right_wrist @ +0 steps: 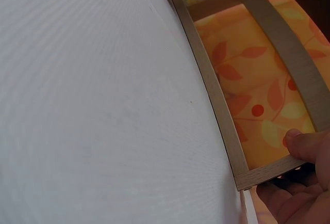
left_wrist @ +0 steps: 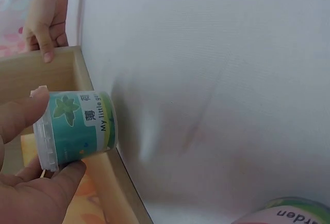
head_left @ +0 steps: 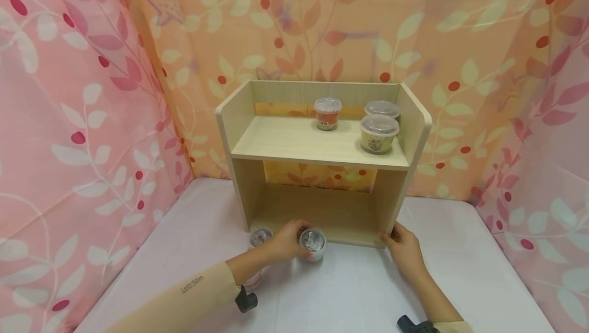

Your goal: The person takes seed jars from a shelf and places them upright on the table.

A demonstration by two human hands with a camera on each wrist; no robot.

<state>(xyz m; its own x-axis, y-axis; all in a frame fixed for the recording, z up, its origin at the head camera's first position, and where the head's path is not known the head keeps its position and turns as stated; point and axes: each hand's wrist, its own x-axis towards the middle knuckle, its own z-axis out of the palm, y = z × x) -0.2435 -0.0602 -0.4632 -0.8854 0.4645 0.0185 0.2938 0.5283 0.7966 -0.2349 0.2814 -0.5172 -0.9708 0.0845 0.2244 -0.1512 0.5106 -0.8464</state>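
In the head view my left hand (head_left: 290,242) grips a small clear-lidded plastic cup (head_left: 313,245) by its lid end, just in front of the shelf's lower opening. The left wrist view shows this cup (left_wrist: 77,126) with a teal label, a green leaf picture and the words "My little". My right hand (head_left: 408,252) holds the lower right side panel of the wooden shelf (head_left: 317,160); in the right wrist view its thumb (right_wrist: 304,145) lies on the inner face, fingers on the outside. Beside my left hand stands another lidded cup (head_left: 260,236).
A red-labelled cup (head_left: 327,114) and a yellow-labelled cup (head_left: 379,133) stand on the upper board, with another lidded cup (head_left: 383,108) behind the yellow one. A pinkish cup (head_left: 252,282) is partly hidden by my left forearm. Patterned curtains surround the white-covered table (head_left: 349,292).
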